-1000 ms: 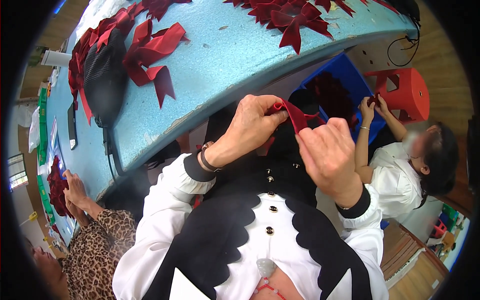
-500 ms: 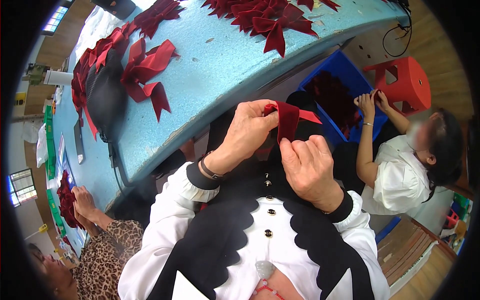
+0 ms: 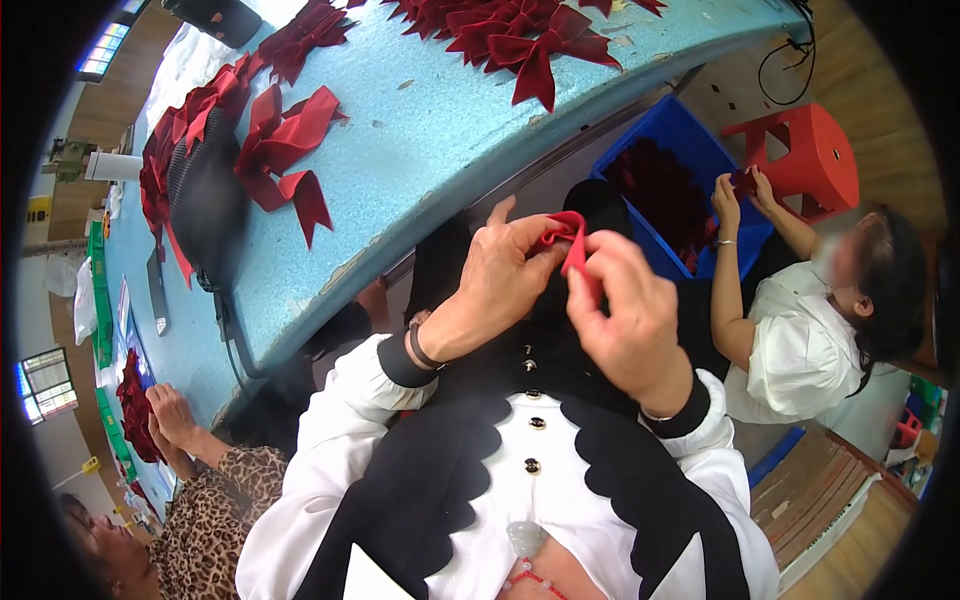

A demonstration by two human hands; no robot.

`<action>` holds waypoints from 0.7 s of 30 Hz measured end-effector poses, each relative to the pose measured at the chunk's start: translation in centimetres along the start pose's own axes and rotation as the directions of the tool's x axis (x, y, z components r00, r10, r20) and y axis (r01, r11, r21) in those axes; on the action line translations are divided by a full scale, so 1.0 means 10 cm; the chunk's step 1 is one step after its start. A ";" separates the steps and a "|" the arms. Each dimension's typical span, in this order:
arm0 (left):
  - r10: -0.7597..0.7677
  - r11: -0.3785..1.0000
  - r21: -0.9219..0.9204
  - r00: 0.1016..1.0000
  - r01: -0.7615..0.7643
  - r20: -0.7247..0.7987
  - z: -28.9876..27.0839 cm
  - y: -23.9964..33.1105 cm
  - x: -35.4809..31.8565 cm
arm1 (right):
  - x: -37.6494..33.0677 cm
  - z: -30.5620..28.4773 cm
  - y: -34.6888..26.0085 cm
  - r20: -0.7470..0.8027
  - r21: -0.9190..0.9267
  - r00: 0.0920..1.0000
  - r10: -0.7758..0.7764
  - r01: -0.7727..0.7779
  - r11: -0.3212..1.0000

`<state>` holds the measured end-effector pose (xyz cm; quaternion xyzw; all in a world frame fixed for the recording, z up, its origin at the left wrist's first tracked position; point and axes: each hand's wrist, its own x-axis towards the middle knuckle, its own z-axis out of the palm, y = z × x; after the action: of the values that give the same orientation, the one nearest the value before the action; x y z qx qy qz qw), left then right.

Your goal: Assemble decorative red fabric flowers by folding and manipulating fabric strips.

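A pale blue table (image 3: 400, 140) stretches beyond the left hand and off to its left. Well to the right of the right hand is a co-worker in white (image 3: 800, 350); well to the left of the left hand, near the table's edge, is another in a leopard-print top (image 3: 215, 510). Beyond the right hand, a blue bin (image 3: 708, 150) holds dark red pieces, with a red stool (image 3: 825, 165) farther right. On the table, dark red bows (image 3: 510, 40) lie farther out from both hands, while a black mesh-textured object (image 3: 210, 200) and a loose red bow (image 3: 290, 145) lie left of them. The left hand (image 3: 510, 265) pinches a red ribbon (image 3: 577, 250) between thumb and fingers, one finger raised. The right hand (image 3: 630, 305), its fingers curled, pinches the same ribbon, which bends in a narrow loop between the two hands.
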<state>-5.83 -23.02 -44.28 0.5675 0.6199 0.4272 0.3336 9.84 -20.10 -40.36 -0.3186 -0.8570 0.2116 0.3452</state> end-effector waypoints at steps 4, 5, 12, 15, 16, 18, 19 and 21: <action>0.066 0.997 0.020 0.995 -0.068 0.069 -0.01 -0.14 -0.04 | 0.13 -0.06 0.31 0.135 0.406 0.938 0.319 -0.346 0.846; 0.068 0.998 0.005 0.992 -0.069 0.108 -0.02 -0.17 -0.04 | 0.18 -0.08 0.34 0.139 0.404 0.937 0.321 -0.349 0.845; -0.017 0.994 0.111 0.982 -0.005 0.188 -0.15 -0.24 -0.03 | 0.41 -0.11 0.37 0.368 0.384 0.854 0.369 -0.500 0.776; -0.060 0.989 0.143 0.973 0.028 0.224 -0.22 -0.24 0.00 | 0.43 -0.11 0.35 0.337 0.287 0.909 0.245 -0.347 0.893; -0.088 0.988 0.146 0.968 0.054 0.237 -0.24 -0.23 0.02 | 0.43 -0.11 0.34 0.327 0.235 0.928 0.179 -0.263 0.936; -0.119 0.985 0.152 0.962 0.083 0.245 -0.26 -0.25 0.03 | 0.41 -0.08 0.29 0.306 0.221 0.944 0.122 -0.195 0.955; -0.118 0.985 0.150 0.963 0.083 0.241 -0.26 -0.28 0.03 | 0.40 -0.07 0.25 0.284 0.205 0.957 0.065 -0.127 0.970; -0.116 0.985 0.149 0.965 0.083 0.233 -0.25 -0.32 0.04 | 0.35 -0.05 0.17 0.264 0.189 0.965 0.007 -0.058 0.980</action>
<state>-9.46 -22.95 -46.16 0.6049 0.6305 0.2940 0.3875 8.93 -16.41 -39.37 -0.2667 -0.8649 0.3402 0.2550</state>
